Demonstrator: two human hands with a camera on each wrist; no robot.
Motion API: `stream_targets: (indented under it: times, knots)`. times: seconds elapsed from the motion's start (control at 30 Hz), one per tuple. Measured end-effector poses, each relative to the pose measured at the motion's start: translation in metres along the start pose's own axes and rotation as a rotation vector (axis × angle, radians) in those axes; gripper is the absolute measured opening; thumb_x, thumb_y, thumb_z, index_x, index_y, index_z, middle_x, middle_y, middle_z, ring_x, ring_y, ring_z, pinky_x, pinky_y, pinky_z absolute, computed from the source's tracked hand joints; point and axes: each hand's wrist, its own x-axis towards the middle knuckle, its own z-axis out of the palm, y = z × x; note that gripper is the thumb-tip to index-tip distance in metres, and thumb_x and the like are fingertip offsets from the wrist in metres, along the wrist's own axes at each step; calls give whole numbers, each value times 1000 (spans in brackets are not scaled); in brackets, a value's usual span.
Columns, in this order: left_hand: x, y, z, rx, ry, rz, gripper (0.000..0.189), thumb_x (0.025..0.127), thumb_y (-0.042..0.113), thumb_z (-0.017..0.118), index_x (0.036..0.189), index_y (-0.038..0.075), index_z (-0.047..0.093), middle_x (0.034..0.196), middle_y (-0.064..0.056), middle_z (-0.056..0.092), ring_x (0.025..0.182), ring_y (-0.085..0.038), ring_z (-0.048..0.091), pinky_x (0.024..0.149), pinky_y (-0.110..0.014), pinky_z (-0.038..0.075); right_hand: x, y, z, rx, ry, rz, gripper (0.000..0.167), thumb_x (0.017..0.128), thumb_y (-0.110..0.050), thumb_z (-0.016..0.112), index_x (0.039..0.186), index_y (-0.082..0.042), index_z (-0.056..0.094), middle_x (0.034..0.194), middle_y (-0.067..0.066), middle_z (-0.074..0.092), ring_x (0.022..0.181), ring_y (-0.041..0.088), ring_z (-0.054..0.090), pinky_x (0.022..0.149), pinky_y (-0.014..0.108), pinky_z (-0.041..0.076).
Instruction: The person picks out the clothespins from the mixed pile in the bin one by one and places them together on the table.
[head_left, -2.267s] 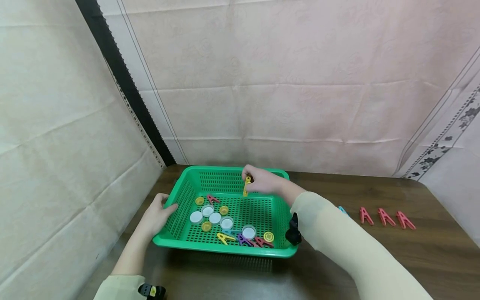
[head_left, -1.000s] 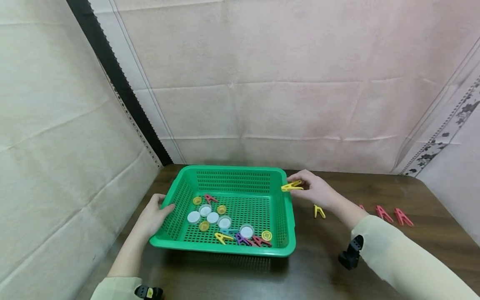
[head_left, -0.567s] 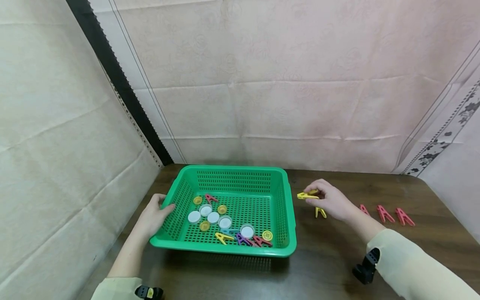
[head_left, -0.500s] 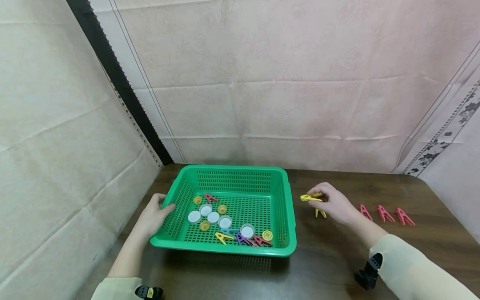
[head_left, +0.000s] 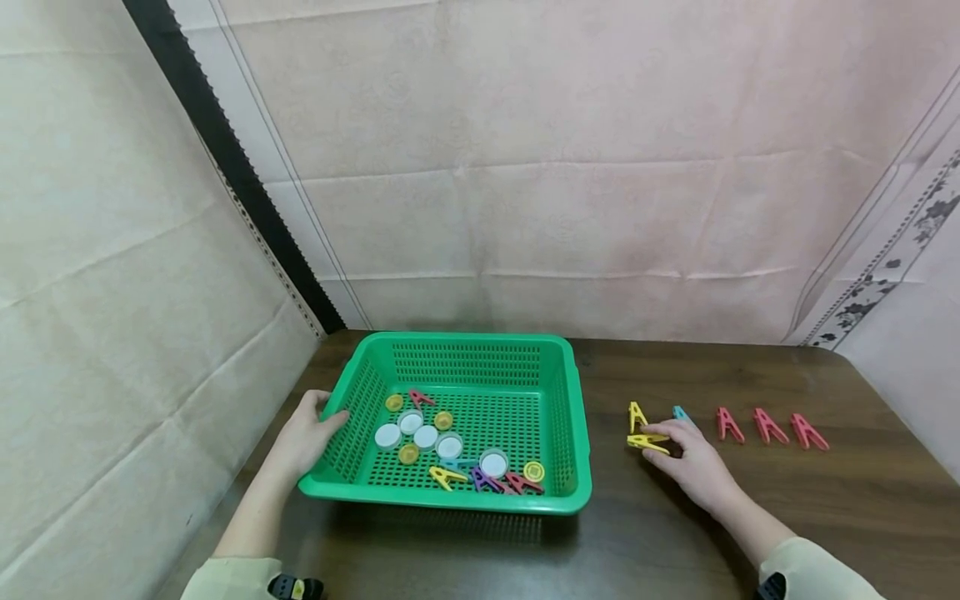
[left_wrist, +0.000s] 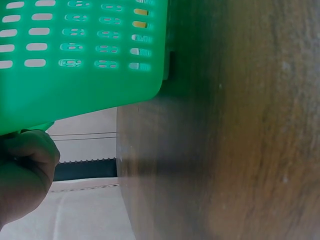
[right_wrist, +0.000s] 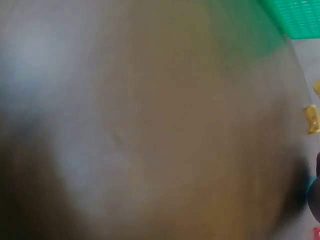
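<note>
My left hand (head_left: 306, 433) grips the left rim of a green plastic basket (head_left: 450, 505), thumb over the edge. The left wrist view has that hand (left_wrist: 29, 172) at the basket's wall (left_wrist: 90, 87). To the right of the basket, my right hand (head_left: 697, 467) pinches a yellow clothespin (head_left: 645, 442) low over the table. Just behind it another yellow clothespin (head_left: 637, 412) lies on the wood. A blue clothespin (head_left: 679, 412) shows partly behind the right hand. At the edge of the right wrist view, only a bit of the hand (right_wrist: 314, 200) appears.
Inside the basket are several white discs (head_left: 424, 437), yellow discs (head_left: 408, 454) and clothespins, including a yellow clothespin (head_left: 447, 477) and a purple clothespin (head_left: 483, 479). Three red clothespins (head_left: 770, 427) lie in a row on the wooden table (head_left: 675, 550). Pale cloth (head_left: 562, 208) hangs behind.
My right hand has carried the yellow clothespin from inside the basket out over its right side, then down toward the table by the other yellow clothespin. The left hand keeps its grip.
</note>
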Motion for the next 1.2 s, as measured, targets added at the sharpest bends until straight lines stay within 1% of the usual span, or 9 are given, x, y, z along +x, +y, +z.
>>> stream_targets:
  times: [0.1, 0.27, 0.4, 0.6, 0.7, 0.8, 1.0, 1.1, 1.2]
  knots:
    - [0, 0, 0, 7, 4, -1, 56, 95, 39, 51, 134, 3, 32, 114, -18, 50, 85, -23, 56, 65, -33, 45, -3, 3, 4, -44, 17, -16, 33, 86, -27, 69, 114, -10, 65, 115, 9, 57, 111, 32, 47, 87, 52, 39]
    - [-1, -1, -1, 15, 5, -1, 57, 95, 40, 50, 135, 3, 31, 116, -18, 50, 89, -24, 55, 66, -34, 45, -6, 1, 10, -166, 54, -24, 27, 79, -17, 72, 104, -9, 68, 106, 10, 61, 101, 35, 49, 82, 53, 37]
    - [-1, -1, -3, 25, 8, -4, 58, 95, 40, 50, 135, 2, 31, 118, -19, 49, 91, -26, 55, 68, -34, 44, -7, -2, 13, -236, 64, 15, 24, 76, -20, 73, 96, -8, 69, 99, 10, 62, 93, 35, 51, 75, 52, 36]
    - [-1, -1, -3, 33, 4, -6, 58, 95, 39, 50, 136, 2, 31, 116, -19, 50, 91, -26, 54, 68, -34, 44, -8, -7, 17, -293, 82, 48, 23, 78, -29, 74, 89, -9, 68, 90, 7, 63, 83, 30, 55, 69, 51, 37]
    - [-1, -2, -2, 37, 4, -6, 58, 95, 39, 50, 135, 2, 31, 116, -19, 50, 92, -26, 53, 68, -34, 44, -7, -9, 20, -323, 88, 85, 26, 78, -34, 73, 87, -11, 68, 85, 4, 62, 78, 27, 54, 66, 49, 38]
    - [-1, -2, -2, 39, 6, -6, 58, 95, 39, 50, 135, 1, 31, 117, -19, 49, 93, -27, 53, 69, -35, 44, -7, -12, 22, -329, 85, 144, 29, 78, -38, 72, 87, -11, 68, 81, 3, 61, 73, 25, 52, 62, 45, 36]
    - [1, -1, -1, 35, 6, 1, 58, 95, 40, 50, 135, 2, 31, 118, -19, 49, 94, -27, 53, 70, -36, 44, -7, -18, 25, -332, 81, 260, 36, 80, -44, 68, 88, -9, 64, 78, 3, 60, 71, 25, 49, 60, 41, 31]
    - [1, -1, -1, 32, 4, 0, 59, 95, 40, 50, 135, 2, 31, 118, -19, 49, 94, -27, 53, 69, -35, 44, -7, -20, 27, -336, 82, 297, 38, 80, -47, 67, 88, -9, 63, 78, 2, 60, 72, 26, 49, 61, 41, 31]
    - [0, 0, -1, 33, 5, -4, 59, 95, 40, 50, 136, 2, 31, 118, -19, 49, 93, -27, 53, 68, -35, 44, -8, -21, 29, -334, 88, 309, 39, 81, -48, 66, 88, -10, 63, 77, 2, 60, 72, 26, 48, 62, 42, 31]
